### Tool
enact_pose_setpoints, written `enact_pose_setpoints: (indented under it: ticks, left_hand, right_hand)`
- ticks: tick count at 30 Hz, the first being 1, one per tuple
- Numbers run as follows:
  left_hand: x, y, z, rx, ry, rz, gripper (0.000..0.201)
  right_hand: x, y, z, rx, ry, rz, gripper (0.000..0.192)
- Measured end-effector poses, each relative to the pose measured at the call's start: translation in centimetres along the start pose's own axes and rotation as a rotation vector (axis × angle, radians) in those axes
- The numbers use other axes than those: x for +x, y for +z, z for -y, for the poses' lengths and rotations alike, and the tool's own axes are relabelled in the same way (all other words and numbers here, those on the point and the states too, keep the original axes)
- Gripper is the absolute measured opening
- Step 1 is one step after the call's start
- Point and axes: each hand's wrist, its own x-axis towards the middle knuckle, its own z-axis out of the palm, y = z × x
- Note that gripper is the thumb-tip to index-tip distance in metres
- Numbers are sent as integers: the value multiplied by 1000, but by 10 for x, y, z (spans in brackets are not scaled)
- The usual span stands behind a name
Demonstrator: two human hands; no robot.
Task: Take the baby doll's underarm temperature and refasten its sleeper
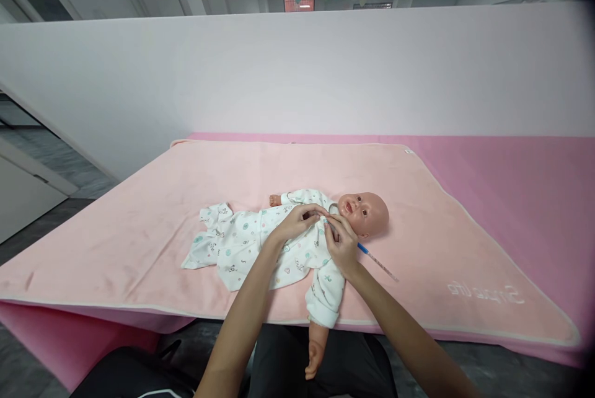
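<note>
Head view, looking down at a baby doll (325, 230) lying on its back a bit right of the frame's middle, its head pointing right. The head is smooth, hard-looking plastic, bald and round, same peachy tone as the little fist poking out on the far side and the bare arm that hangs off the near edge of the table. It's dressed in a white onesie (260, 246), soft cotton-looking stuff with tiny pastel prints all over, and the empty leg part is flopped out flat and wrinkly toward the left.

Both hands are right up at the doll's collar. The left hand (297, 222) has its fingers curled in and pinching the fabric of the neckline. The right hand (341, 244) is just next to it, touching the chest area under the chin, fingers bent and closed around the top end of a thin thermometer (375, 260). That's a skinny glass-like stick with a blue section near the hand, the rest slanting out toward the lower right and lying over the blanket.

Under all that is a pale pink blanket (139, 224), fuzzy fleece look, white stitched edging, and some embroidered lettering in the lower right corner, seen upside down. It's spread on a brighter pink table cover (520, 175), smooth and flat. Behind runs a plain white partition wall (297, 69), with ceiling lights in the upper part of the frame.
</note>
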Motion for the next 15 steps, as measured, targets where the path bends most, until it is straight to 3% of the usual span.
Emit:
enact_pose_setpoints:
  ticks: [15]
  left_hand:
    - [1,-2,4,9,-24,-6,26]
  right_hand:
    - [0,3,-3,-49,35,31,17]
